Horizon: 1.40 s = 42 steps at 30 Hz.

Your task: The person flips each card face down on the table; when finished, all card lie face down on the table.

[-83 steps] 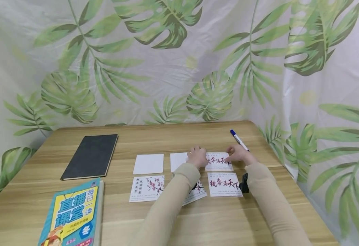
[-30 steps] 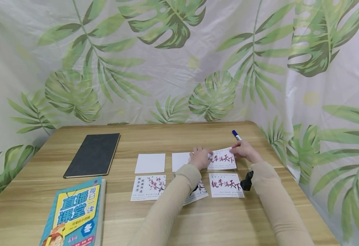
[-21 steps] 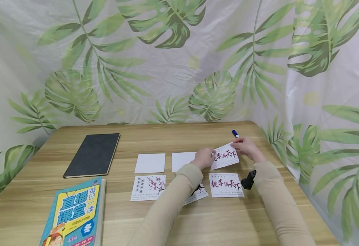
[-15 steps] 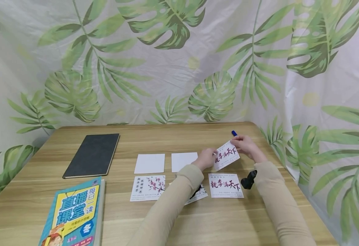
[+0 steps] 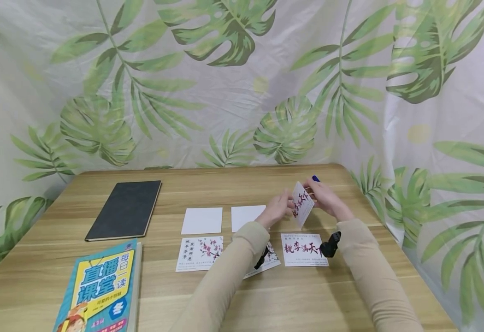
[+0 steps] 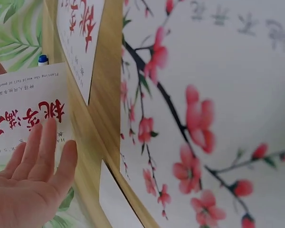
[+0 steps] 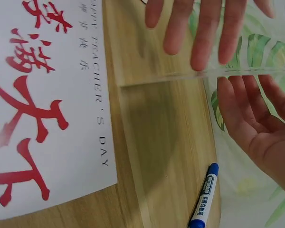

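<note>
One white rectangular card with red characters (image 5: 304, 249) lies flat; beyond it, a matching paper card (image 5: 302, 205) tilts steeply over the wooden table (image 5: 209, 189). Outstretched, unclenched fingers of the left hand (image 5: 277, 208) and right hand (image 5: 327, 199) touch its opposite faces. Farther lies a blue-capped white marker (image 7: 205, 197).

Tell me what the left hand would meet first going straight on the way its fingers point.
The left hand would likely first meet the tilted white rectangular paper card with red characters, right ahead of it; the pictures leave unclear whether they already touch.
</note>
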Available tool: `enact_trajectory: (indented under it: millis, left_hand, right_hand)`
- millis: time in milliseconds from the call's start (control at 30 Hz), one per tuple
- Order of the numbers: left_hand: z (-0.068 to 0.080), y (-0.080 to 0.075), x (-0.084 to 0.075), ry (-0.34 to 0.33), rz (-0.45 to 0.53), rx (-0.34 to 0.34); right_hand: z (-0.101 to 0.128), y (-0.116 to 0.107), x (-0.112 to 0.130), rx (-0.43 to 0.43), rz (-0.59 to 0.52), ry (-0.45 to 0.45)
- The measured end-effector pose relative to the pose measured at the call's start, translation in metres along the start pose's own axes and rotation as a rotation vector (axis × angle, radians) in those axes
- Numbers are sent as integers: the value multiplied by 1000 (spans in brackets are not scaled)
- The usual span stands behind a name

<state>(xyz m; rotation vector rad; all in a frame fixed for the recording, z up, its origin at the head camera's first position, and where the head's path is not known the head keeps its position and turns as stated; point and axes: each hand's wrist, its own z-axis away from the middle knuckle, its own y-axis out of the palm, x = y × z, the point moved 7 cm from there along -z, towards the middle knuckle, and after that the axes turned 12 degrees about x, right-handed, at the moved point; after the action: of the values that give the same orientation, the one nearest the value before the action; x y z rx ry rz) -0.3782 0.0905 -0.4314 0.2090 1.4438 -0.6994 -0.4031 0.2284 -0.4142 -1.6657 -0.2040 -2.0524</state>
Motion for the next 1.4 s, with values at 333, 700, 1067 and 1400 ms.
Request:
enact_trajectory:
  millis: [333, 700, 1067, 1400]
  left_hand:
    - [1, -8, 10, -10, 251, -59]
    - [7, -18, 11, 18, 228, -144]
    - [13, -22, 8, 52, -162, -224]
    - [19, -9, 10, -261, -815, -230]
  right_hand:
    - [-4, 19, -2, 118, 137, 0]
    - [-8, 20, -15, 108, 304, 23]
    - [-5, 20, -16, 48, 532, 0]
    - [-6, 27, -21, 62, 759, 35]
